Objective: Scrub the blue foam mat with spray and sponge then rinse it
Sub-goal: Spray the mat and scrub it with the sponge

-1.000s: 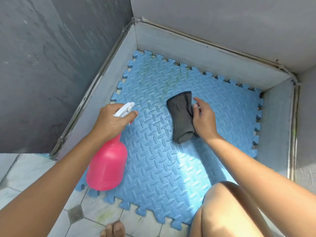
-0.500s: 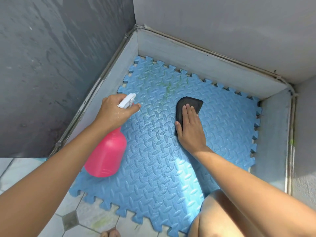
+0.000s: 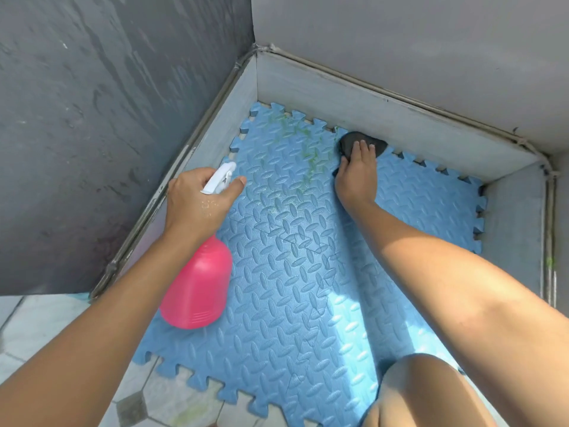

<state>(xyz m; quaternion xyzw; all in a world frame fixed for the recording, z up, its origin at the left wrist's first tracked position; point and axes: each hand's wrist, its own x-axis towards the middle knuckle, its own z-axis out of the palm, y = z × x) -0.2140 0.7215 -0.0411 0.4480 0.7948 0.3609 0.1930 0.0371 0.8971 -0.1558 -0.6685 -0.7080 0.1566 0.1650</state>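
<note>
Your right hand (image 3: 357,177) is flat, palm down, on the sponge (image 3: 363,143). The grip there is a press rather than a pinch: fingers are spread over the dark pad and the thumb is tucked at its near edge. That pins the sponge to the mat (image 3: 292,272) so the push goes into the foam; looks right for scrubbing. The sponge sits at upper centre of the frame, touching the mat's far toothed edge, right up against the grey curb (image 3: 400,118).

Your left hand (image 3: 197,204) is closed around the neck of the bottle (image 3: 197,288), with the index finger out near the white trigger (image 3: 220,177). I can't tell whether it's squeezing. The nozzle aims right, at the green stain (image 3: 308,155) just left of the sponge. The pink body hangs low over the mat's left edge; I can't tell whether it touches.

The mat lies flat in the corner, tucked against the curb on the left and far sides, with its near edge over the floor (image 3: 37,328) tiles at lower left. Your knee (image 3: 431,392) is at lower right.

My read: scrub phase, not near rinse. Green streaks remain upper centre, so wet them, then sweep the sponge left across them. Risk: the sponge catching the toothed edge and lifting the mat.
</note>
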